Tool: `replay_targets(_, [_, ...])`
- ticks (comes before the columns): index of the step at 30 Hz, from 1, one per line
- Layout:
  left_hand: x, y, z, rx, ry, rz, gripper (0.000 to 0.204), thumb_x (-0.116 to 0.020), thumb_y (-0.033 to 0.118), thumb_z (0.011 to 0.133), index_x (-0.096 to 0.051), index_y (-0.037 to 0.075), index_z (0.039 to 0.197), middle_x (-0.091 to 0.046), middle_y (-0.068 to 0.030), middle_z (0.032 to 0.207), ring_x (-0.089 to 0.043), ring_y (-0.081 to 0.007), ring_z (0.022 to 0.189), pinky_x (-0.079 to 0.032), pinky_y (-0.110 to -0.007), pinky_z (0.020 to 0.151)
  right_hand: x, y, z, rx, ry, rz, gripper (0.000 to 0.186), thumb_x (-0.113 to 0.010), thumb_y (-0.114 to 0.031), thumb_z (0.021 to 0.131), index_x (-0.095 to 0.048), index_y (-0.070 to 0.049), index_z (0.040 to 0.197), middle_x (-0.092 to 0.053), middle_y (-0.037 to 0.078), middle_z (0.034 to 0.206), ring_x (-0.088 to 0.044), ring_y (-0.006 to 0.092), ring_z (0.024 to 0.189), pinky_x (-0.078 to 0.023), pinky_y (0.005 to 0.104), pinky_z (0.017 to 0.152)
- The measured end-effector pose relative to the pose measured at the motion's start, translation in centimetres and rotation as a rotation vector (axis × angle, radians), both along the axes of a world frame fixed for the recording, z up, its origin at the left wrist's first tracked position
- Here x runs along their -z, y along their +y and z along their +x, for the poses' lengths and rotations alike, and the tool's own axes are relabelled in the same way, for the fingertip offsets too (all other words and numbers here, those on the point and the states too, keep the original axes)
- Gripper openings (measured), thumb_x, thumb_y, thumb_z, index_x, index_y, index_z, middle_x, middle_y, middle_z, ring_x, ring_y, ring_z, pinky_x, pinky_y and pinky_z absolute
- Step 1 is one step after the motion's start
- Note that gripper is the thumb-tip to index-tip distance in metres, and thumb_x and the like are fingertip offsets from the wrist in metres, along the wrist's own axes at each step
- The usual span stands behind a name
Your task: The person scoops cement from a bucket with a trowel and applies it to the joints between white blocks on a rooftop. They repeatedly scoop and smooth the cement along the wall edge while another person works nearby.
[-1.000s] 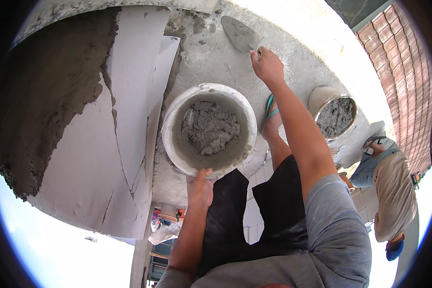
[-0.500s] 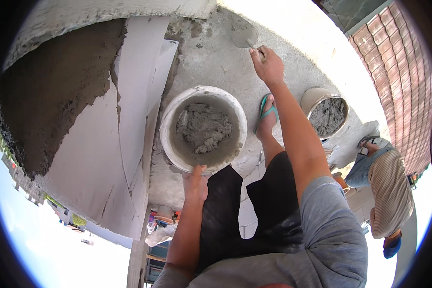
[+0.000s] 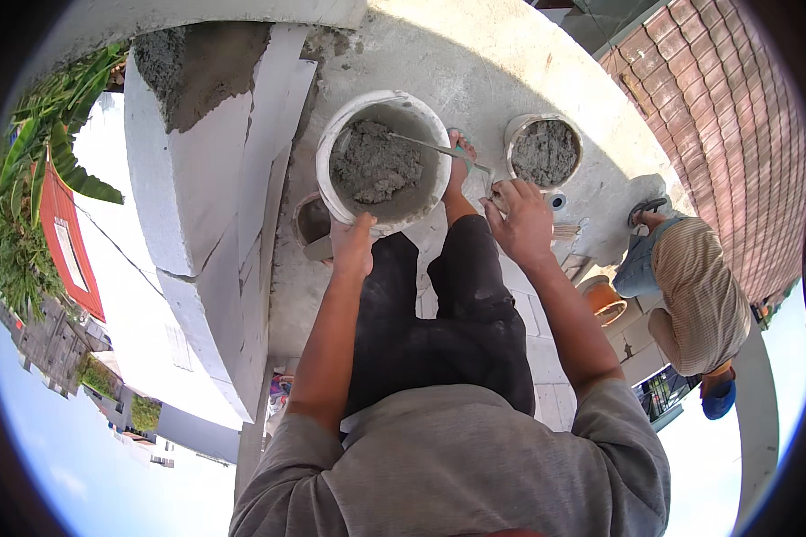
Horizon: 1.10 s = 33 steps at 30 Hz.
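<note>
My left hand (image 3: 353,243) grips the near rim of a white bucket (image 3: 434,192) that holds grey mortar (image 3: 376,166). My right hand (image 3: 519,219) is closed on the handle of a trowel (image 3: 461,159), to the right of the bucket. The trowel's thin blade, seen nearly edge-on, reaches over the bucket's right rim to the mortar. My sandaled foot is partly visible behind it.
A second bucket of mortar (image 3: 544,152) stands at the right, an orange bucket (image 3: 600,300) lower down. A person in a striped top (image 3: 703,295) crouches at the far right. A partly plastered block wall (image 3: 188,179) borders the left; a smaller dark container (image 3: 313,224) sits beside my bucket.
My right hand has brought the trowel down from the concrete beyond the bucket to over its rim. My left hand still holds the bucket; the view has shifted.
</note>
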State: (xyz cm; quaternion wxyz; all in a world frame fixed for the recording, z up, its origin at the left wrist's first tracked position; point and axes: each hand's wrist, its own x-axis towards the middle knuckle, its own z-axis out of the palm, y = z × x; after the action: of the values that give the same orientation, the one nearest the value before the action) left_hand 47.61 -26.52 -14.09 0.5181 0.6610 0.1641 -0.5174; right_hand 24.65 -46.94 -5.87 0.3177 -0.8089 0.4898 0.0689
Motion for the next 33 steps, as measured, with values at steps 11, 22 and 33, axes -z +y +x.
replay_targets(11, [-14.0,-5.7,-0.5,0.391,-0.204,-0.073,0.056,-0.061,0.001,0.081,-0.051,-0.004,0.136,-0.063,-0.0132,0.122,-0.062,-0.0212,0.109,-0.049,-0.032,0.097,-14.1,-1.1,2.1,-0.151,0.377,-0.014,0.024,-0.063,-0.011,0.088,-0.065,0.007,0.102,-0.065,0.022,0.099,-0.069,0.038,0.094,-0.057,0.0484,0.08])
replay_targets(22, [-19.9,-5.5,0.8,0.686,-0.251,-0.211,0.097,-0.055,0.0,0.079,-0.017,0.016,0.166,-0.03,-0.0209,0.164,-0.035,-0.0293,0.149,-0.036,-0.031,0.113,-19.4,5.9,4.5,-0.089,0.119,0.172,0.033,-0.065,-0.024,0.089,-0.067,0.004,0.106,-0.068,0.028,0.103,-0.07,0.0411,0.093,-0.057,0.0489,0.081])
replay_targets(33, [-25.2,-5.0,2.5,0.864,-0.434,-0.259,0.101,-0.063,0.01,0.081,-0.013,0.03,0.167,0.004,-0.0452,0.16,0.004,-0.0642,0.149,-0.022,-0.05,0.123,-21.7,2.2,6.4,-0.26,0.159,0.074,0.032,-0.067,-0.024,0.088,-0.068,0.004,0.103,-0.068,0.026,0.104,-0.071,0.0415,0.091,-0.056,0.051,0.079])
